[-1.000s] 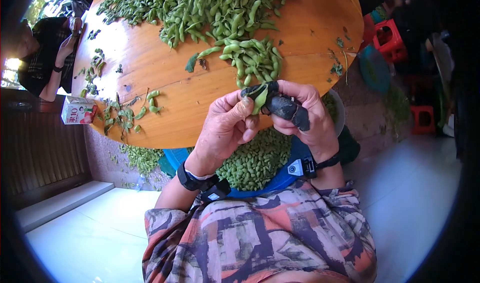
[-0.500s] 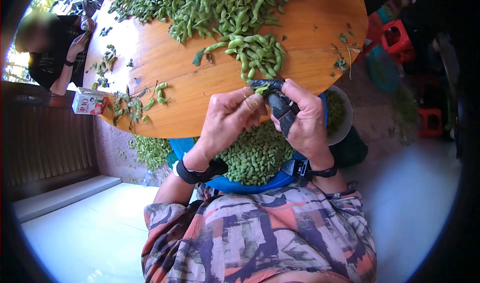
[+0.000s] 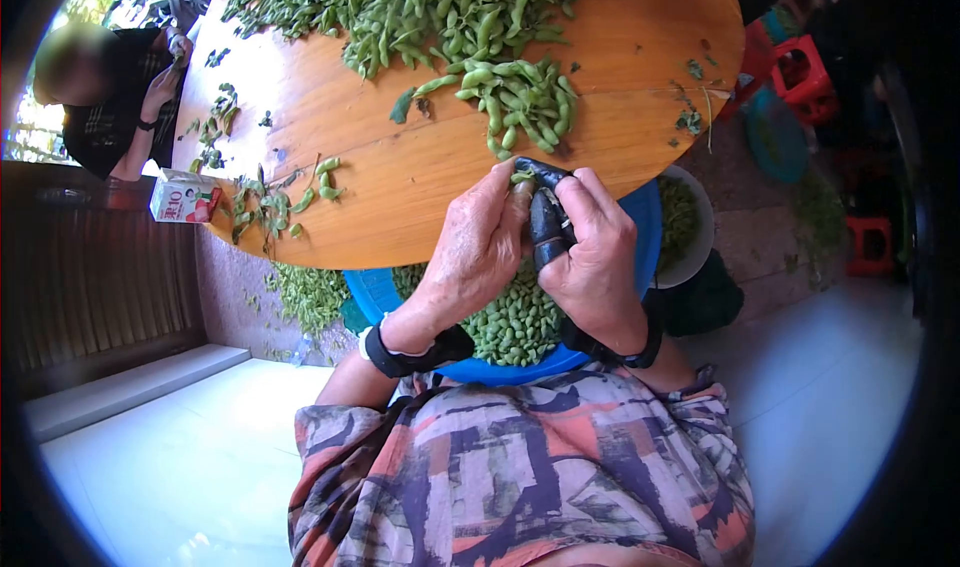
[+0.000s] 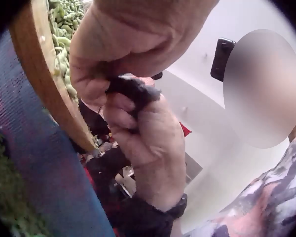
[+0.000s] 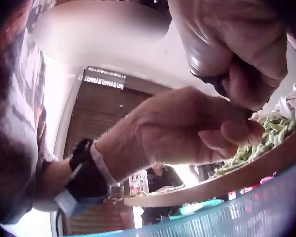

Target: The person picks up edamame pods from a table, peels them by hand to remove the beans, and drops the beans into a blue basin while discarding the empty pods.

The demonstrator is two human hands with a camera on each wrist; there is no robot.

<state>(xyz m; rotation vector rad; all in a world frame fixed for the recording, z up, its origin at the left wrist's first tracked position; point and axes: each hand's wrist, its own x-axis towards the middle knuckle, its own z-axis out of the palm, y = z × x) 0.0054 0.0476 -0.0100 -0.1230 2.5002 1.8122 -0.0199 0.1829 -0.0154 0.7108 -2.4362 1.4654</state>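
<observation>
My left hand [image 3: 475, 242] and right hand [image 3: 600, 242] meet above a blue basket [image 3: 650, 232] of shelled green beans [image 3: 515, 327]. Between thumb and fingertips the left hand pinches a green soybean pod [image 3: 522, 177], of which only a sliver shows. Black coverings [image 3: 547, 229] wrap the thumb and a finger of the right hand, which grips the same pod from the other side. In the left wrist view the left hand [image 4: 128, 44] hides the pod. A small heap of unshelled pods [image 3: 525, 102] lies on the table just beyond the fingertips.
The round wooden table [image 3: 400, 202] carries a large pile of pods [image 3: 430, 12], loose leaves and a drink carton [image 3: 183, 199] at its left edge. A pale bowl [image 3: 703, 217] stands right of the basket. Another person [image 3: 110, 97] sits at the left; red stools [image 3: 805, 82] stand at right.
The pod showed widely between the hands a second ago; now the fingers cover most of it. The left hand has moved right and turned, its back now facing up, closer against the right hand.
</observation>
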